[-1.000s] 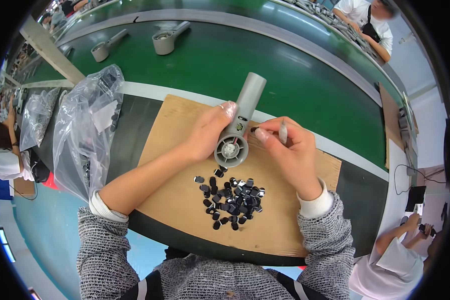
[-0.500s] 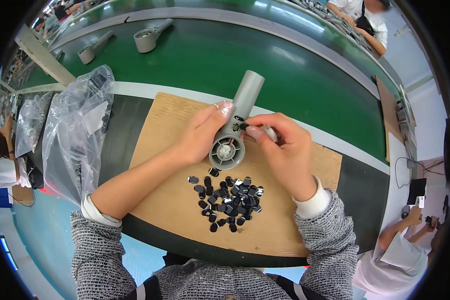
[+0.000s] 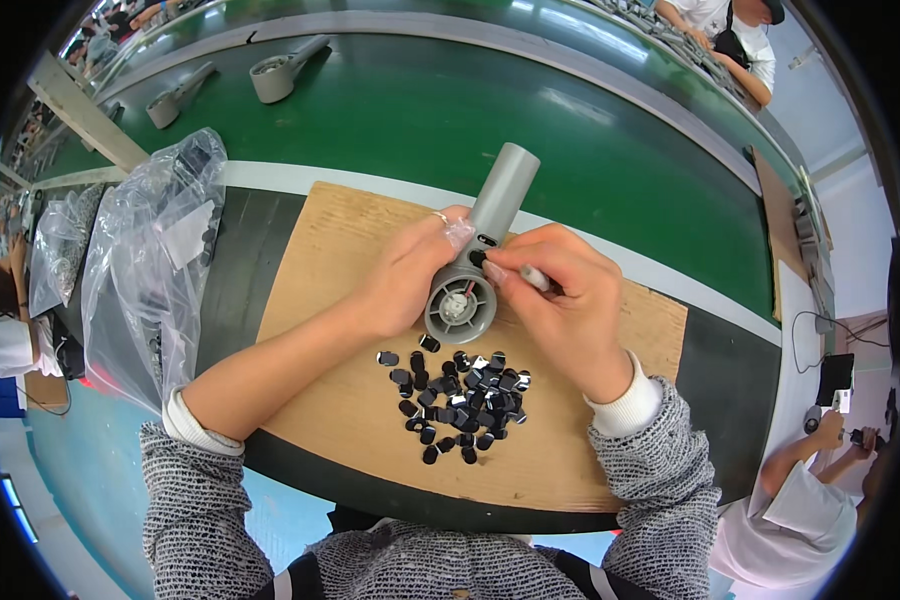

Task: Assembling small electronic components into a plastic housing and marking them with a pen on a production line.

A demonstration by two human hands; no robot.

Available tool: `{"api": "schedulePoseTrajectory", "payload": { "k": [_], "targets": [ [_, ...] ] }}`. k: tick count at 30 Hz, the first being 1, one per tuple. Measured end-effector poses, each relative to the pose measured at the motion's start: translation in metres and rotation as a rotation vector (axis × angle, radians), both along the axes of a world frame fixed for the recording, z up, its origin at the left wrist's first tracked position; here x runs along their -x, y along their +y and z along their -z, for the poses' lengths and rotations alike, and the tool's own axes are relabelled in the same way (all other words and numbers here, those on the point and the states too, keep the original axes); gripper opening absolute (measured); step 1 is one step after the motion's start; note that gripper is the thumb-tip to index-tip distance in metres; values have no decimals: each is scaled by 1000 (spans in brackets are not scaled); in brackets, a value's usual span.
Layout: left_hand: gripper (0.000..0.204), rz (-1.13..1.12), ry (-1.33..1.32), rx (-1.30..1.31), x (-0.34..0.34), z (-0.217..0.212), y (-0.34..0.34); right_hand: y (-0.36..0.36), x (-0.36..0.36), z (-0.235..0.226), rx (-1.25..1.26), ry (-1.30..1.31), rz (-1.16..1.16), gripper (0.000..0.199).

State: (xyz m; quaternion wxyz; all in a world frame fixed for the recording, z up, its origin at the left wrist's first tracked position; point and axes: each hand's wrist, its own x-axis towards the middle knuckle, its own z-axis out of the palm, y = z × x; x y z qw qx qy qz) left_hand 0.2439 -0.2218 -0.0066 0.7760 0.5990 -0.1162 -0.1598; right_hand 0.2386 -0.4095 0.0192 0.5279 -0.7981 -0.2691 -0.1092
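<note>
My left hand [image 3: 405, 275] is wrapped around a grey hair dryer body [image 3: 507, 188], which has a long tube handle and a round open barrel with a light hub and red wire inside. The tube points away from me. With thumb and forefinger, my right hand [image 3: 580, 310] presses a small black rounded piece [image 3: 477, 258] against the neck between tube and barrel, just below a dark slot. A whitish pen-like stick [image 3: 536, 278] is also tucked in the right fingers. In front of the barrel, a pile of similar black pieces [image 3: 485, 392] lies on a brown board [image 3: 320, 250].
Past the board runs a green conveyor belt [image 3: 390, 110] carrying other grey hair dryer bodies [image 3: 273, 80]. Clear plastic bags [image 3: 145, 280] stand at the left beside a pale post [image 3: 85, 110]. One co-worker [image 3: 750, 55] is at far right, another [image 3: 790, 510] at near right.
The black piece has moved onto the neck of the hair dryer body, covering the small opening with green parts seen before. The bodies on the belt have shifted slightly left.
</note>
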Motion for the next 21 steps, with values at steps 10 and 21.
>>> {"api": "schedulePoseTrajectory", "payload": {
  "k": [10, 21],
  "targets": [
    [35, 42, 19, 96, -1, 2, 4, -3, -2, -6, 137, -113, -85, 22],
    [35, 26, 4, -58, -4, -6, 7, -6, 1, -4, 434, -193, 114, 12]
  ]
}}
